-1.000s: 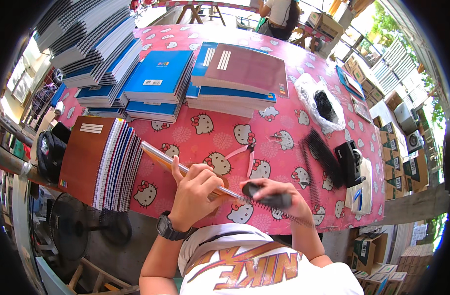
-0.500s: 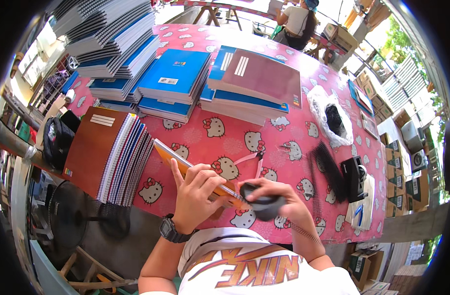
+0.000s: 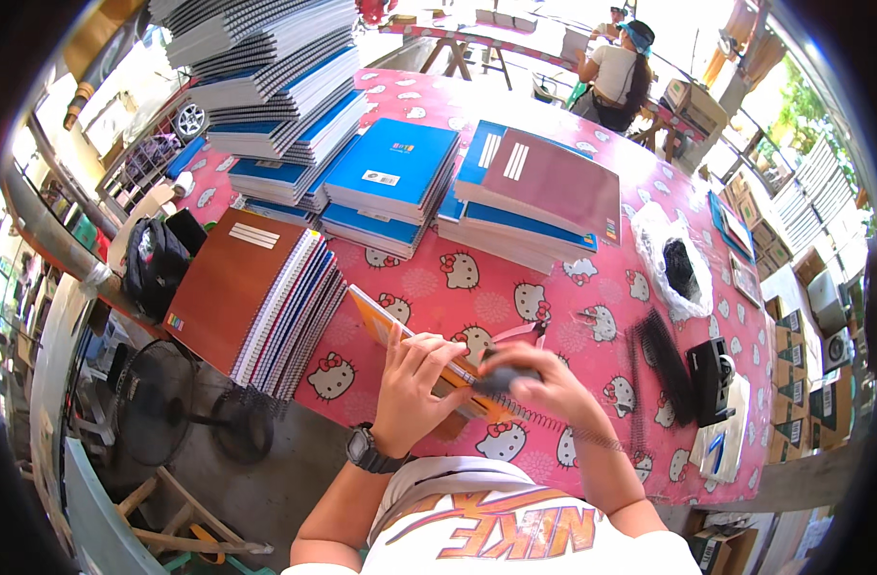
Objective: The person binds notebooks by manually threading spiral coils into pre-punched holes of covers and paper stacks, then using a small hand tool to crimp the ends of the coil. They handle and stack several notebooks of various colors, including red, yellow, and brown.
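A long table (image 3: 592, 278) wears a shiny pink plastic cloth with little cartoon cats on it. Near its far left corner stand tall stacks of spiral notebooks (image 3: 266, 67) with blue and white covers. In the middle sit flat blue notebook piles (image 3: 391, 182), and one pile has a dark red notebook (image 3: 553, 177) on top. At the left edge a fan of notebooks with a brown cover (image 3: 237, 287) leans over the side. Toward the right edge lies a crinkly clear plastic bag (image 3: 673, 264) with something black inside, then a bunch of black wire spirals (image 3: 664, 359) and a black box-shaped tool (image 3: 712, 379). Small pink-handled pliers (image 3: 525, 333) lie near the middle.

At the near edge lies a thin orange notebook (image 3: 386, 321). The left hand (image 3: 415, 383), with a black watch (image 3: 367, 448) on its wrist, presses down on it with its fingers curled over the edge. The right hand (image 3: 544, 383) is closed around a small dark thing; I cannot tell what it is. A springy silver wire spiral (image 3: 563, 429) sticks out from the orange notebook toward the right.
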The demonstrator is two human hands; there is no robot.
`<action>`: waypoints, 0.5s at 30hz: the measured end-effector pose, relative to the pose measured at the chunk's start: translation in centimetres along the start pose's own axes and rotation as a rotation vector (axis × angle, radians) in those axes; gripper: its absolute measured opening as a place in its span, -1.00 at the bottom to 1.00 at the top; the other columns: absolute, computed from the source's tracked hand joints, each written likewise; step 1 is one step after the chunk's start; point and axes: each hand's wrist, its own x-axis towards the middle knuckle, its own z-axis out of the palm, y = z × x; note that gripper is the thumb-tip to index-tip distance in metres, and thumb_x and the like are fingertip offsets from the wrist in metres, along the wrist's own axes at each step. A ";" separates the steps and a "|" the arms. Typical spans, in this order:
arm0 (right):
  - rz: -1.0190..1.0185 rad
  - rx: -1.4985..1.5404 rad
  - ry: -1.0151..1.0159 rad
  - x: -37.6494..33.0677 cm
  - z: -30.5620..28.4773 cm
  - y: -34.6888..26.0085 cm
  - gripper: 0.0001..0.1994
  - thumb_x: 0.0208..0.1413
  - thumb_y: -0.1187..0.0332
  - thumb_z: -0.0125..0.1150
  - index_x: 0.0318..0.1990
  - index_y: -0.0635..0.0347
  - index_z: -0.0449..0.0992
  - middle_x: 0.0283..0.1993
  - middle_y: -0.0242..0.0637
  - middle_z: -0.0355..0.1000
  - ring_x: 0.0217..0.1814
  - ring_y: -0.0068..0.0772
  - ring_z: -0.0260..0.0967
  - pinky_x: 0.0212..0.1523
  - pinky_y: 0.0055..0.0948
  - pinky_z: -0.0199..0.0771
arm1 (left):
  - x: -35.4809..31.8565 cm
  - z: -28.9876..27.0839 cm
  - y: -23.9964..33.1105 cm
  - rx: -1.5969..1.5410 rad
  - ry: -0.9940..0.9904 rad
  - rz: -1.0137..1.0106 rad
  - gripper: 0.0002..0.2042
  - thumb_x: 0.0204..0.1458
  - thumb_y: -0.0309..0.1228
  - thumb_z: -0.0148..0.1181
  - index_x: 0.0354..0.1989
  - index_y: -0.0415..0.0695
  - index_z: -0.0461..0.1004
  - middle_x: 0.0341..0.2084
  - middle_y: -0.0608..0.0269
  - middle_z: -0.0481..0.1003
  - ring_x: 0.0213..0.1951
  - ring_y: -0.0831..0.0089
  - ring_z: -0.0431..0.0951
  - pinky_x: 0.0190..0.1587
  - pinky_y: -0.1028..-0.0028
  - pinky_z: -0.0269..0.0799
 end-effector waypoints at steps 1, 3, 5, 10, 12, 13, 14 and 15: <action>0.209 -0.180 0.012 1.0 -1.1 0.5 -0.46 -0.08 -0.12 0.18 -0.18 0.20 0.55 -0.17 -0.11 0.45 -0.01 -0.20 0.34 0.09 -0.24 0.23 | 0.0 -0.1 0.1 -0.018 0.019 -0.004 -0.47 -0.42 -0.30 0.47 -0.15 -0.06 0.45 -0.24 0.26 0.45 -0.07 0.24 0.41 0.26 0.00 -0.02; 0.042 -0.079 0.103 0.7 -1.2 0.3 -0.48 -0.08 -0.09 0.20 -0.19 0.23 0.55 -0.21 -0.13 0.46 -0.08 -0.20 0.37 0.03 -0.24 0.28 | 0.0 -0.2 0.1 -0.036 0.046 -0.010 -0.42 -0.42 -0.30 0.47 -0.10 -0.07 0.42 -0.23 0.23 0.45 -0.07 0.22 0.41 0.26 0.01 -0.02; -0.042 0.037 -0.001 1.5 -0.5 -0.6 -0.49 -0.08 -0.07 0.20 -0.19 0.23 0.56 -0.21 -0.14 0.47 -0.07 -0.21 0.37 0.03 -0.24 0.28 | -0.1 -0.3 -0.1 -0.032 0.012 -0.036 -0.34 -0.40 -0.28 0.48 -0.02 -0.08 0.35 -0.20 0.21 0.45 -0.06 0.21 0.41 0.26 0.03 -0.01; -0.002 0.168 -0.032 2.5 -0.8 -0.8 -0.42 -0.08 -0.14 0.16 -0.11 0.21 0.54 -0.10 -0.11 0.45 0.06 -0.20 0.33 0.13 -0.23 0.22 | -0.7 -0.3 -0.4 -0.058 0.044 -0.058 -0.22 -0.40 -0.24 0.50 0.10 -0.10 0.25 -0.13 0.21 0.45 -0.03 0.22 0.42 0.27 0.04 -0.02; -0.075 0.228 -0.110 2.6 0.4 -1.2 -0.46 -0.06 -0.08 0.19 -0.11 0.23 0.53 -0.11 -0.11 0.45 0.00 -0.20 0.34 0.06 -0.26 0.26 | -0.8 -0.2 -0.6 -0.071 0.032 -0.068 -0.17 -0.40 -0.23 0.50 0.14 -0.11 0.21 -0.11 0.20 0.45 -0.02 0.23 0.42 0.27 0.04 -0.02; -0.030 0.031 -0.112 2.8 0.5 -0.7 -0.47 -0.05 -0.06 0.19 -0.11 0.23 0.53 -0.11 -0.11 0.45 -0.01 -0.21 0.34 0.05 -0.27 0.27 | -0.7 -0.1 -0.6 -0.076 0.043 -0.063 -0.14 -0.40 -0.22 0.50 0.16 -0.11 0.18 -0.08 0.18 0.43 0.00 0.22 0.41 0.27 0.04 -0.01; 0.087 -0.240 -0.044 3.0 0.1 0.3 -0.40 -0.08 -0.15 0.17 -0.10 0.23 0.53 -0.10 -0.11 0.46 0.04 -0.20 0.33 0.10 -0.24 0.23 | -0.7 0.0 -0.5 -0.082 0.054 -0.057 -0.11 -0.41 -0.21 0.51 0.19 -0.11 0.15 -0.05 0.16 0.42 0.03 0.21 0.40 0.27 0.05 -0.01; 0.192 -0.513 0.018 3.9 -0.3 0.5 -0.34 -0.10 -0.23 0.14 -0.10 0.24 0.53 -0.08 -0.10 0.46 0.10 -0.20 0.32 0.15 -0.22 0.19 | -0.7 -0.1 -0.7 -0.075 0.065 -0.056 -0.11 -0.41 -0.21 0.51 0.19 -0.11 0.15 -0.05 0.16 0.42 0.03 0.21 0.40 0.27 0.05 -0.01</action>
